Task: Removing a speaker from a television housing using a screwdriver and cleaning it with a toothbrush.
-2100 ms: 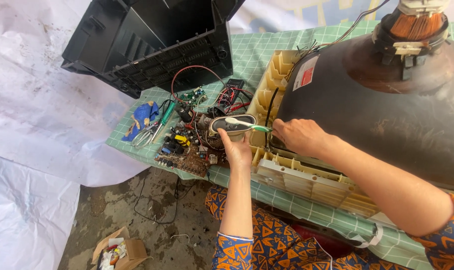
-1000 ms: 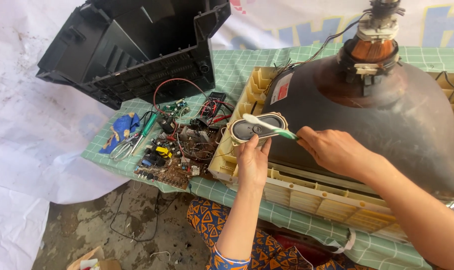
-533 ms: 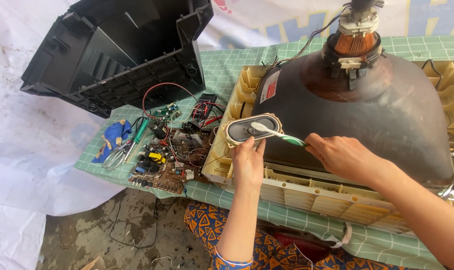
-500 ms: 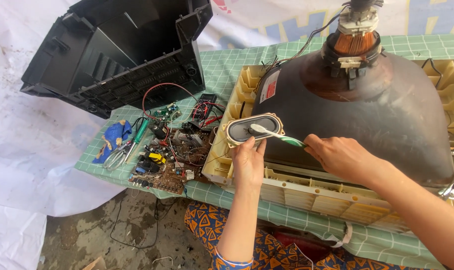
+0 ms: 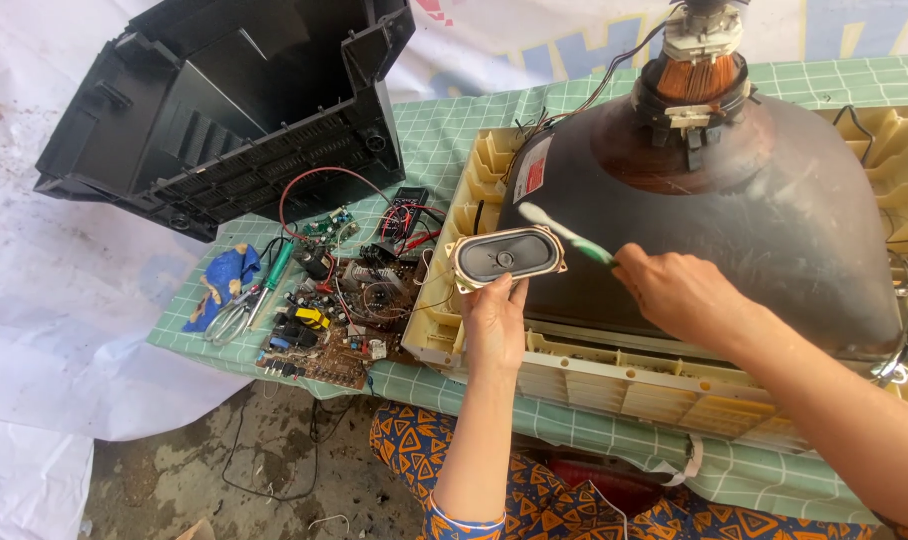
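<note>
Both hands busy: left hand (image 5: 494,322) fingers grip an oval, dark-coned speaker (image 5: 505,258); right hand (image 5: 674,295) fingers clasp a green-handled toothbrush (image 5: 566,234).

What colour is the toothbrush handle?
Green, with a white head; the toothbrush shows best in the head view.

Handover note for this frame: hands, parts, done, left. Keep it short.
Left hand: holds the oval speaker from below, cone facing up, over the cream front frame.
Right hand: grips a toothbrush, bristle end at the speaker's upper right rim.
Parts: picture tube lies face down in the frame; black back cover off, at the table's far left; circuit board, pliers and screwdriver lie left of the frame.
Done: set opened, speaker lifted from the frame.
Left: brushing in progress; how clean the speaker is, I cannot tell.
</note>
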